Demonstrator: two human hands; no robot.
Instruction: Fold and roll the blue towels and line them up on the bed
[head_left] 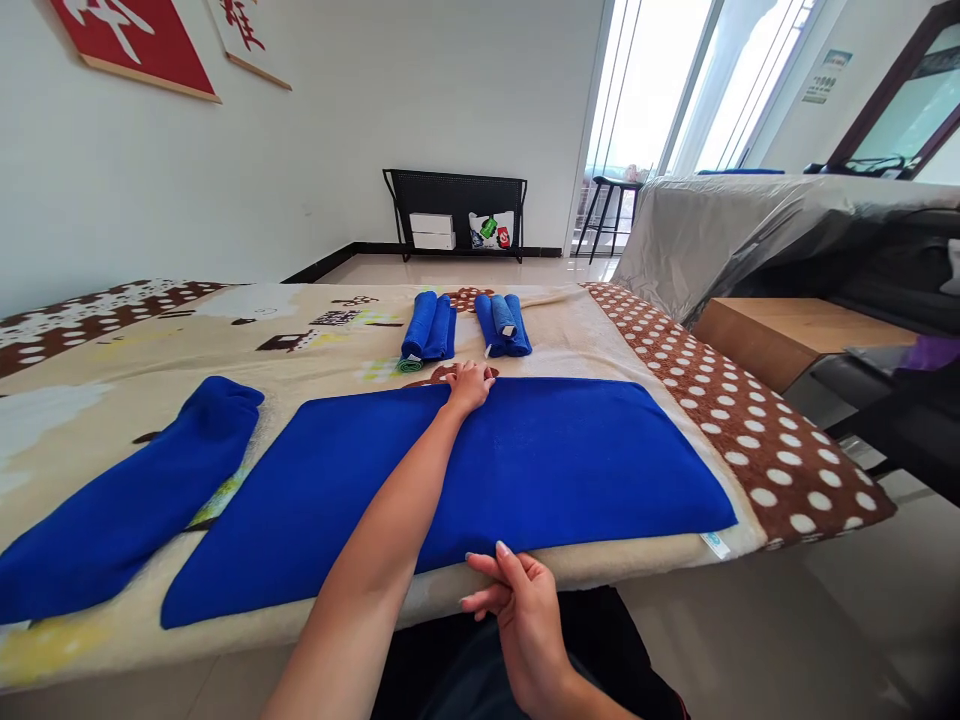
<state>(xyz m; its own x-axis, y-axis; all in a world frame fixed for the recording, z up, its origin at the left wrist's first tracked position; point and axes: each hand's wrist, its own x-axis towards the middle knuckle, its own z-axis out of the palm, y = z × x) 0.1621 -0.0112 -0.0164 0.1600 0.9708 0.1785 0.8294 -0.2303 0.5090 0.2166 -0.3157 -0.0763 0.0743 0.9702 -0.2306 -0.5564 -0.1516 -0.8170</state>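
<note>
A blue towel (570,460) is spread flat along the near side of the bed, with a small white tag at its near right corner. My left hand (471,388) reaches across to the middle of the towel's far edge, its fingers curled down on the cloth; the fingertips are partly hidden. Just off the near edge, my right hand (521,605) hovers palm turned up, fingers loosely bent and apart, holding nothing. To the left, a second blue towel (142,500) lies loosely bunched lengthwise.
Beyond my left hand lie two groups of rolled towels, one left (429,328) and one right (502,325). A patterned blanket (720,410) covers the bed. A wooden box (780,330) and a plastic-covered piece of furniture (675,230) stand right; a black rack (457,190) stands by the wall.
</note>
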